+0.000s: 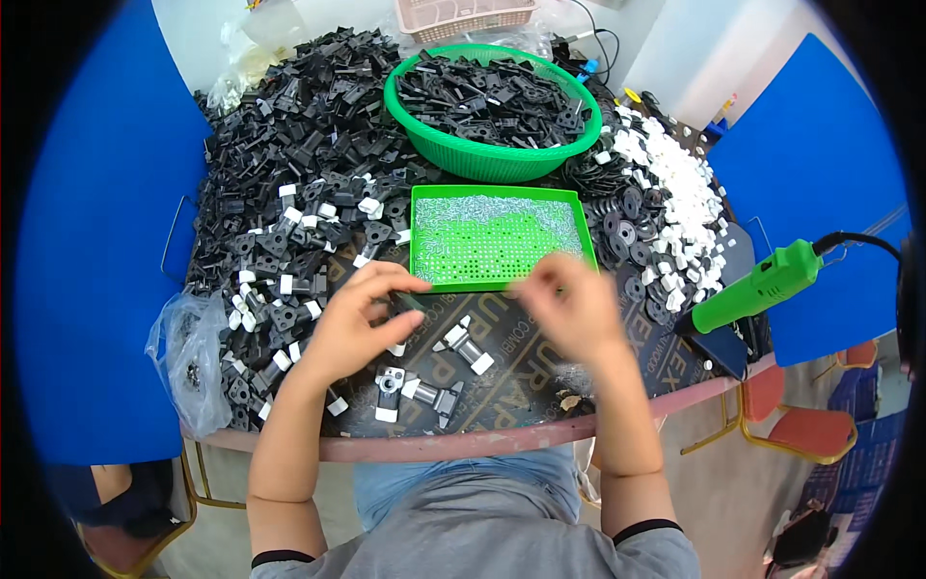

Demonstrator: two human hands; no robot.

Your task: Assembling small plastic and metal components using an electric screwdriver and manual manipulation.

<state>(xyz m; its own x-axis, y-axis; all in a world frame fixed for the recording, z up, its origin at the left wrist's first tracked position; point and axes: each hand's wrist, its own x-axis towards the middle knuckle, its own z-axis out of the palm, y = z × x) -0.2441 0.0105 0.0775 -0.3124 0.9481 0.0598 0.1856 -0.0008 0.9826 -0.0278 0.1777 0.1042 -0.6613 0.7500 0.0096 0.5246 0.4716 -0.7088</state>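
Observation:
My left hand (359, 326) is over the table just off the near left corner of a shallow green tray (421, 261), its thumb and fingers apart. I see nothing plainly held in it. My right hand (576, 307) is at the tray's near right corner, curled and smeared by motion, so its fingertips are unclear. Many small silvery metal pieces (492, 210) lie in the perforated tray, thickest along its far side. Between my forearms lie black-and-white plastic assemblies: one (465, 345) near the middle, another (390, 388) upright, and a third (436, 396) on its side.
Black plastic parts (309, 116) heap at the far left, with black-and-white assemblies (280, 241) nearer. A green basket (482, 159) of black pieces stands behind the tray. White caps (675, 183) and black discs (627, 232) lie right, beside a green electric screwdriver (757, 288). A plastic bag (193, 362) hangs left.

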